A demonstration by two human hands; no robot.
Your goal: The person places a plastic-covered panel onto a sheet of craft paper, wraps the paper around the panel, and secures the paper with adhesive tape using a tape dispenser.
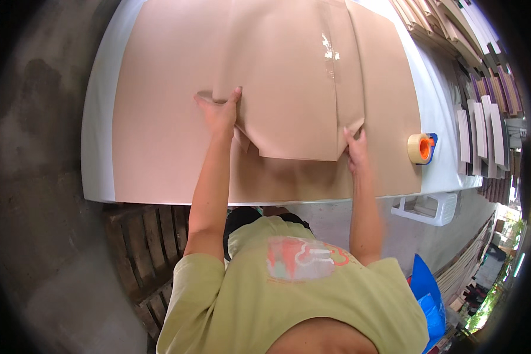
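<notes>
A large piece of folded brown kraft paper (289, 118) lies in front of me, its near edge lifted a little off the sheet below. A strip of shiny clear tape (329, 53) runs along a seam on its right part. My left hand (219, 115) grips the left side of the fold near the front, thumb on top and spread from the fingers, which are partly hidden. At the front right corner, my right hand (356, 147) pinches the paper edge between thumb and fingers. Beneath it all, a wide flat brown sheet (159, 135) covers the table.
A tape roll in a blue and orange dispenser (422, 148) sits right of the paper on the white table (97, 147). A white plastic stool (436, 209) stands below the right edge. Stacked boards (484, 130) are at the right, a wooden pallet (144, 242) at lower left.
</notes>
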